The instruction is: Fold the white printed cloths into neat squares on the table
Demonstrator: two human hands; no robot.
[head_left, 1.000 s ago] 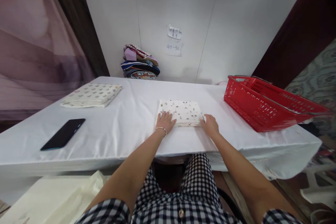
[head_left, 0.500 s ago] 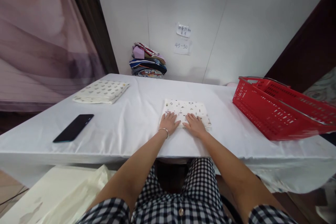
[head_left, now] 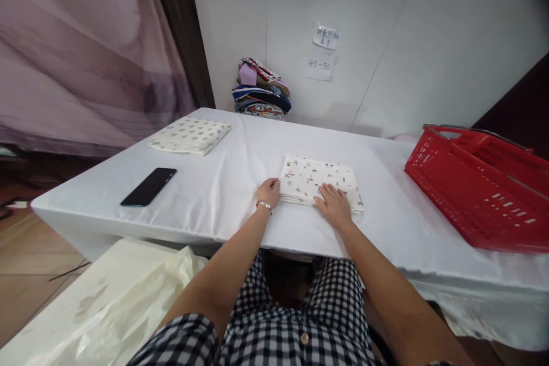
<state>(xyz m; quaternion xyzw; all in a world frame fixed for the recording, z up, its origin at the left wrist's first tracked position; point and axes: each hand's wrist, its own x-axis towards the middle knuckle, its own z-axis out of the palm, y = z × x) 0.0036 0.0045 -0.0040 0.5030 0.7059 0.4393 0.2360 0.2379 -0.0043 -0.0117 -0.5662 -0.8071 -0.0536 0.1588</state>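
A folded white cloth [head_left: 315, 174] printed with small scattered motifs lies in front of me on the white-covered table. At its near left corner is my left hand [head_left: 269, 190], wearing a bracelet; the fingers are curled closed at the cloth's edge, and their tips are partly hidden. My right hand [head_left: 335, 205] rests flat on the near right part of the cloth, fingers stretched out. Several layers show along the cloth's front edge.
A second folded cloth [head_left: 191, 134] with grey motifs lies at the back left, behind a black phone [head_left: 149, 186]. On the right stands a red basket [head_left: 467, 194]. A pile of folded fabrics [head_left: 261, 91] is by the wall, and a pale plastic bag [head_left: 141, 303] sits below left.
My left hand has slid off the cloth's top to its left edge, and its fingers have curled. My right hand stays flat on the cloth. The camera view has turned left.
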